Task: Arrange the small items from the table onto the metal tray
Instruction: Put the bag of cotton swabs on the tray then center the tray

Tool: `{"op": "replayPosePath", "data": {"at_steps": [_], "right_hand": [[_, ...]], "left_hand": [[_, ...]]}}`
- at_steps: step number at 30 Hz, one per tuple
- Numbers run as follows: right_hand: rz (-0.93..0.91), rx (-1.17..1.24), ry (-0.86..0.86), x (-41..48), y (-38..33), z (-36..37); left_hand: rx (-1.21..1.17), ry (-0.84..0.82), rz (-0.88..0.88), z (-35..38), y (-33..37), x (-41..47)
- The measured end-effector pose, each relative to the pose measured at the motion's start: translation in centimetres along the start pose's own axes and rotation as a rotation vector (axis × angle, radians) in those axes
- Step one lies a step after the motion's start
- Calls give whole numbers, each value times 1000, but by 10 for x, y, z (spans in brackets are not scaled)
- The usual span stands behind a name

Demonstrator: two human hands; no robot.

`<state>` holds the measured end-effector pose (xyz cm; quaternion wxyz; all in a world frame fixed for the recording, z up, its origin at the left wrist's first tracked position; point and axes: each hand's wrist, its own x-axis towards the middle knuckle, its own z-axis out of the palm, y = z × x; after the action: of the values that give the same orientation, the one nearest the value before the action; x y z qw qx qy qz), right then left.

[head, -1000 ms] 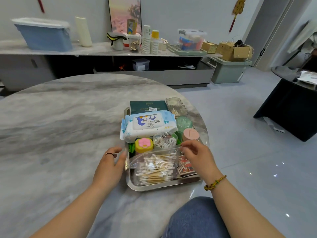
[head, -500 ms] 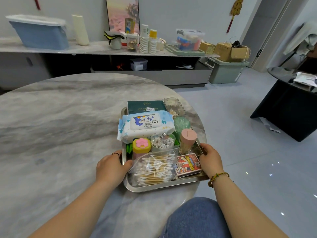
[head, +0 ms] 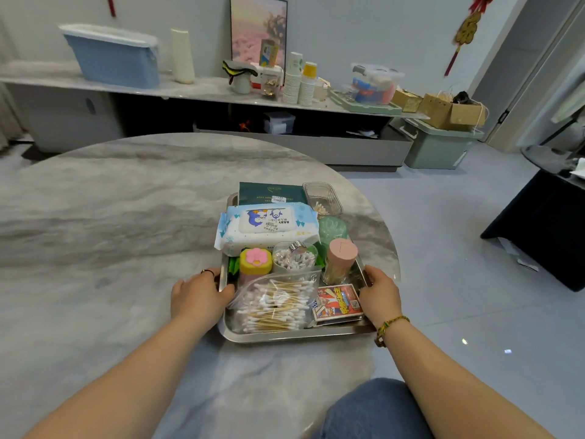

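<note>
The metal tray (head: 285, 336) lies on the round marble table near its right edge. It holds a pack of baby wipes (head: 267, 228), a dark green box (head: 269, 193), a clear plastic box (head: 322, 198), a green cup (head: 332, 228), a pink-lidded toothpick jar (head: 341, 256), a yellow jar with a pink flower lid (head: 255, 261), a round tub of cotton swabs (head: 294, 258), a bag of cotton swabs (head: 273, 304) and a card box (head: 337, 302). My left hand (head: 198, 296) grips the tray's left rim. My right hand (head: 380, 294) grips its right rim.
The marble table (head: 110, 232) stretches left and forward. A long shelf (head: 205, 90) at the back carries a blue bin, paper cups and boxes. A dark low table (head: 544, 223) stands on the floor at right. My knee in blue jeans (head: 373, 410) is below the table's edge.
My right hand left the pink-lidded jar and closed on the tray's right rim. My left hand closed on the left rim. Both have held there for the last half second.
</note>
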<state>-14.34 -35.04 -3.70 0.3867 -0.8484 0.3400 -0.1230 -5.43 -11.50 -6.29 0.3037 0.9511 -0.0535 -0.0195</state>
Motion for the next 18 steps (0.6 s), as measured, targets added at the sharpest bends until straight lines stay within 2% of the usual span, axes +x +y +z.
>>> {"op": "replayPosePath", "data": {"at_steps": [8,18], "right_hand": [[-51,24,-101,-15,-50,57],[-161,68,-278,-55,-138,163]], "left_hand": [[58,16,-158,-55,-58,31],[78,85,-355,-143,-175,50]]}}
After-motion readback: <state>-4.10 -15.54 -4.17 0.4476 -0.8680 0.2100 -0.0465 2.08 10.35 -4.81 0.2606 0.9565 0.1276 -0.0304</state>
